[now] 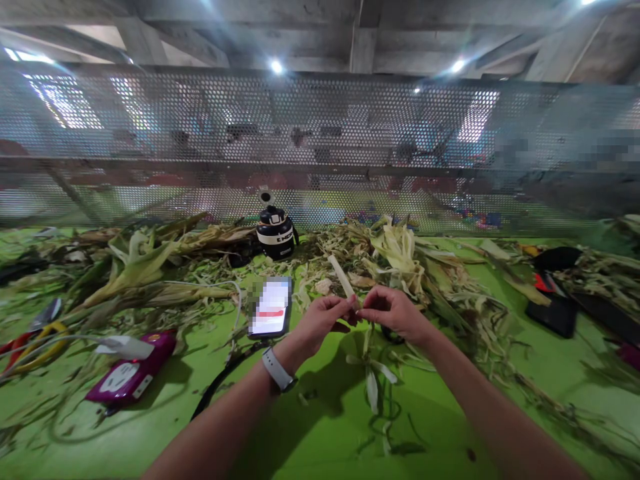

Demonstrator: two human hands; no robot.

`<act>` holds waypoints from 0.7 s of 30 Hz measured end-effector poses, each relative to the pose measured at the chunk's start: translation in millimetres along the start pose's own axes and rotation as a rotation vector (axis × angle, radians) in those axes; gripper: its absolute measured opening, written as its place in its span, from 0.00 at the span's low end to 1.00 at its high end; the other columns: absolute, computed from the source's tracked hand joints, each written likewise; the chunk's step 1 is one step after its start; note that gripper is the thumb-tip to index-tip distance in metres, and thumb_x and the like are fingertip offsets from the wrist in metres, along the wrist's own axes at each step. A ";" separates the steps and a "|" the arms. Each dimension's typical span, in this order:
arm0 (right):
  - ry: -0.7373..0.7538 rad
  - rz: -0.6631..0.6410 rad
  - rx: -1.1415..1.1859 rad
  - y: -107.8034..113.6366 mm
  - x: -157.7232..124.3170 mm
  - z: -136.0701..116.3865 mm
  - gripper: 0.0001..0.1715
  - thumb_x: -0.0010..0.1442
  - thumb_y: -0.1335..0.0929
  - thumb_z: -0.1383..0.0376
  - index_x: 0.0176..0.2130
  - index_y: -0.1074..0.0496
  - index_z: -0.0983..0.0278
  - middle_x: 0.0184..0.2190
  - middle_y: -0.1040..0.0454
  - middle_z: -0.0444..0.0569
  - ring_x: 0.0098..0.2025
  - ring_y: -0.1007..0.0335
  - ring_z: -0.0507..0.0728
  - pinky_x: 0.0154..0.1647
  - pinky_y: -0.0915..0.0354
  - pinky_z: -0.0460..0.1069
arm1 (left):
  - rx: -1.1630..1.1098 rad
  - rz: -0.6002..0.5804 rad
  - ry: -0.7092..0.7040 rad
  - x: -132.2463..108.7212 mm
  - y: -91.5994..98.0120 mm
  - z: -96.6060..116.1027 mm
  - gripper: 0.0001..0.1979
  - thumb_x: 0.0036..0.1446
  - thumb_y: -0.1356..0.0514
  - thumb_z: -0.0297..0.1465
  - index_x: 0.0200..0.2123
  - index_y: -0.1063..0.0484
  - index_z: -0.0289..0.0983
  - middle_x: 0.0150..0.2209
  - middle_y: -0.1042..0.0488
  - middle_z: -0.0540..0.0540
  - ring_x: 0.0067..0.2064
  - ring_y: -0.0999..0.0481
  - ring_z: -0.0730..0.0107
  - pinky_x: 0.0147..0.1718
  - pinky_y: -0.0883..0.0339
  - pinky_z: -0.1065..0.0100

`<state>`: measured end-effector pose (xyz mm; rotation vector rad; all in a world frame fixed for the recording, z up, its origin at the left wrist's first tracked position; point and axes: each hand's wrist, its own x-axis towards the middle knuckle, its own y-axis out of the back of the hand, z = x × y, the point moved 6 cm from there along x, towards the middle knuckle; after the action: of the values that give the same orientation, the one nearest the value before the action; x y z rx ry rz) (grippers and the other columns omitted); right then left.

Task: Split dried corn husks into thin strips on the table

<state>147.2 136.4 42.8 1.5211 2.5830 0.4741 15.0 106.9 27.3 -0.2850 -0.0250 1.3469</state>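
Note:
A pale strip of corn husk rises at a slant from between my hands, above the green table. My left hand, with a grey-banded watch on its wrist, pinches the lower end of this strip between thumb and fingers. Close beside it, my right hand is pinched at the same end, fingertips almost touching the left ones. What lies right between the fingertips is partly hidden. Below the hands are narrow husk scraps; whether some hang from the fingers I cannot tell.
Dried husks heap along the back, near a black-and-white bottle. A lit phone lies left of my hands. Further left are a purple power box with a plugged-in charger and yellow-and-red-handled scissors. A perforated metal screen stands behind.

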 end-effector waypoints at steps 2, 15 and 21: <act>-0.017 -0.017 0.043 0.1 1.0 3.6 0.21 0.45 0.27 0.53 0.29 0.34 0.65 0.23 0.33 0.42 0.25 0.37 0.49 0.27 0.41 0.46 | -0.017 -0.015 0.007 -0.7 -0.5 0.0 0.16 0.46 0.37 0.42 0.24 0.27 0.33 0.24 0.29 0.48 0.28 0.31 0.75 0.26 0.39 0.74; -0.059 -0.050 0.187 -0.9 0.1 0.3 0.23 0.41 0.25 0.60 0.33 0.35 0.65 0.25 0.32 0.40 0.26 0.36 0.48 0.29 0.38 0.45 | -0.031 -0.105 0.018 2.0 -1.4 -8.0 0.15 0.42 0.33 0.40 0.23 0.29 0.33 0.24 0.28 0.48 0.27 0.31 0.77 0.26 0.39 0.75; -0.092 -0.057 0.233 -2.2 0.1 0.1 0.21 0.44 0.26 0.57 0.33 0.34 0.65 0.26 0.30 0.42 0.26 0.34 0.48 0.29 0.37 0.45 | 0.005 -0.102 0.000 1.9 -3.0 -5.3 0.14 0.46 0.37 0.40 0.26 0.27 0.34 0.26 0.28 0.47 0.29 0.30 0.74 0.27 0.38 0.74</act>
<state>145.4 135.6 42.1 1.4899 2.6769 0.0962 19.3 107.2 22.5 -0.2762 -0.0354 1.2451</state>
